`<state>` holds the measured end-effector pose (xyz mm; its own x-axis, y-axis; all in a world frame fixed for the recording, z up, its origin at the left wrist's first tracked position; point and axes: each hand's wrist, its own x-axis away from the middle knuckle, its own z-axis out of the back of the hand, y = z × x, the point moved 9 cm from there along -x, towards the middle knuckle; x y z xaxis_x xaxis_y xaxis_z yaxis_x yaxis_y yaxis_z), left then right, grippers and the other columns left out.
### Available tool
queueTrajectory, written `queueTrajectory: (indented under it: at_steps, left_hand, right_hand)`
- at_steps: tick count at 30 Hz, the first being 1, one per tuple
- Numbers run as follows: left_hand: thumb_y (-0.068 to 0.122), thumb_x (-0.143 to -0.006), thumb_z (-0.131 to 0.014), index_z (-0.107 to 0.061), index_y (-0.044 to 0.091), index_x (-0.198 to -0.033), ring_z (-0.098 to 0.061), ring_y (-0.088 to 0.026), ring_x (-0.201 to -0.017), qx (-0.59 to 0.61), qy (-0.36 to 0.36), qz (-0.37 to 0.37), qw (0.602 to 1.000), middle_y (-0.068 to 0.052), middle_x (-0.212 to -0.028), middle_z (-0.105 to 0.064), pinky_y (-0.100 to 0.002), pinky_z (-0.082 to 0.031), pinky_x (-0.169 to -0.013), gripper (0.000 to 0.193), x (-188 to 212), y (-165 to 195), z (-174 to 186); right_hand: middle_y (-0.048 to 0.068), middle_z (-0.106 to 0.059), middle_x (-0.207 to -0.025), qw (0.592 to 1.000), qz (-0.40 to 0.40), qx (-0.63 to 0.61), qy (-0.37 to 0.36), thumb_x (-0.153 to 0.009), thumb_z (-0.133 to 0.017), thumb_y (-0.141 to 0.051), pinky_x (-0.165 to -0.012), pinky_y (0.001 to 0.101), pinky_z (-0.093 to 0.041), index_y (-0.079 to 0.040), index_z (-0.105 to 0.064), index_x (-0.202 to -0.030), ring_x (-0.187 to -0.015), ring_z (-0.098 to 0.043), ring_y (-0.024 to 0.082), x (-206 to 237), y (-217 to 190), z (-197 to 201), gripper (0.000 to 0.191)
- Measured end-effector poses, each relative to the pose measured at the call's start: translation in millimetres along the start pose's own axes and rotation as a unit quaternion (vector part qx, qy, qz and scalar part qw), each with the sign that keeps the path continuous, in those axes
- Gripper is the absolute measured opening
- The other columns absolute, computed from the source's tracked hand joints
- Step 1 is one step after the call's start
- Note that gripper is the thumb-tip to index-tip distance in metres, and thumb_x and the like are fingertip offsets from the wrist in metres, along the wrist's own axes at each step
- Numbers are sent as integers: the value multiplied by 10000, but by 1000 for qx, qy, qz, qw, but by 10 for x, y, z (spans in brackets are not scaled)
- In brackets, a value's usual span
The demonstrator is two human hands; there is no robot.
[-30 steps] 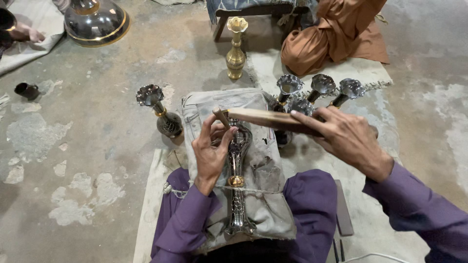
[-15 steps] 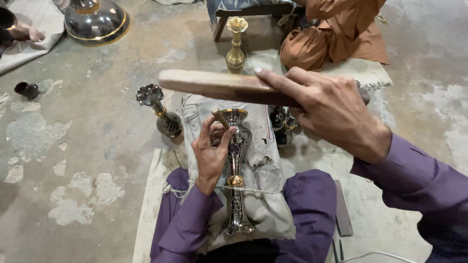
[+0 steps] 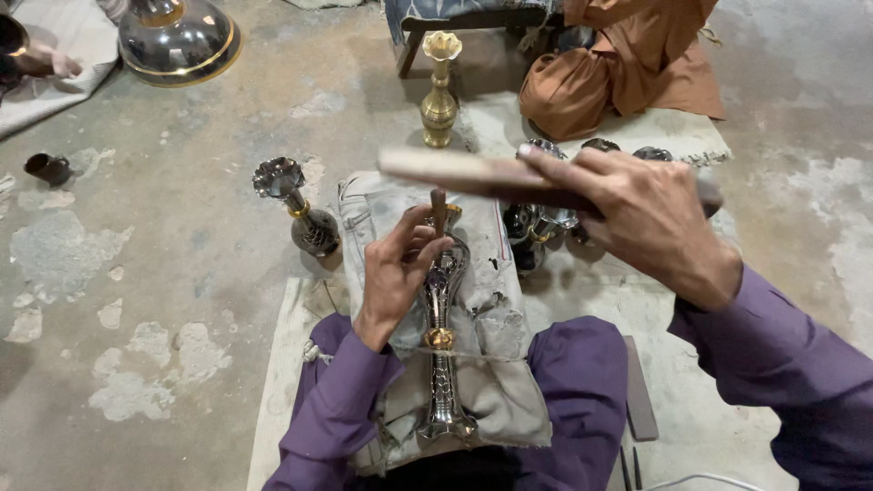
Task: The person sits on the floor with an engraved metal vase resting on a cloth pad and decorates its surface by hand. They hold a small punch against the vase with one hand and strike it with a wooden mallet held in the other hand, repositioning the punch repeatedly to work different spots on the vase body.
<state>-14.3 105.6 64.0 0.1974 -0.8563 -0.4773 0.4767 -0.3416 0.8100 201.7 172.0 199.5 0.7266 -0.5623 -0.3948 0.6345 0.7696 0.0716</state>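
Wooden bat (image 3: 473, 173) lower vs 0.5 s ago, right hand (image 3: 646, 223) fingers gripping it, left hand (image 3: 400, 268) fingers pinching punch (image 3: 438, 211) on lap vase (image 3: 441, 345), brass vase (image 3: 439, 91) beyond

Stained concrete floor (image 3: 182, 364): brass vase (image 3: 439, 91), dark fluted vase (image 3: 300, 209), pale mat (image 3: 282, 382), domed metal vessel (image 3: 177, 41).

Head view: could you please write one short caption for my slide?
Seated worker's left hand holds a small tool on a metal vase lying on the lap, while the right hand raises a flat wooden stick.
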Motion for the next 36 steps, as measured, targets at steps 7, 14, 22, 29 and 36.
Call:
queueTrajectory:
  at_steps: [7, 14, 22, 29, 36]
  left_hand:
    - [167, -915, -761, -608, 172, -1396, -800, -190, -863, -6, -84, -31, 996, -85, -1001, -804, -332, -663, -728, 505, -124, 121, -67]
    - [137, -918, -768, -612, 146, -1389, -799, -184, -867, 27, -108, -26, 993, -96, -997, -792, -320, -664, -732, 496, -152, 194, -34]
    - [114, -893, -769, -629, 127, -1359, -789, -151, -799, -5, -154, -16, 988, -84, -931, -801, -309, -643, -709, 487, -215, 217, -71]
    - [91, -870, -776, -627, 129, -1367, -798, -156, -870, 21, -239, -17, 971, -78, -953, -799, -324, -637, -729, 521, -371, 183, -153]
    - [180, -868, -780, -648, 145, -1353, -775, -236, -820, -31, -313, -114, 942, -88, -950, -789, -398, -583, -728, 504, -432, 388, -227]
  right_hand:
    - [45, -725, -1112, 991, -82, -99, 21, -851, -705, -149, -613, 332, -605, -272, -518, -1532, -744, -696, 182, 263, 272, -109, 716]
    - [93, -713, -1156, 979, -59, -150, 126, -854, -708, -187, -745, 360, -604, -262, -479, -1550, -876, -715, 230, 499, 224, 50, 737]
    - [67, -737, -1046, 984, -118, -130, 40, -894, -779, -328, -628, 366, -593, -273, -514, -1524, -715, -707, 199, 619, 225, -267, 686]
    - [133, -696, -1156, 973, -160, -163, 17, -797, -673, -136, -678, 388, -595, -272, -457, -1554, -864, -715, 278, 879, 212, -564, 799]
    - [67, -638, -1122, 961, -188, -151, -138, -765, -765, -148, -693, 405, -626, -360, -463, -1519, -822, -712, 260, 1246, 147, -1180, 840]
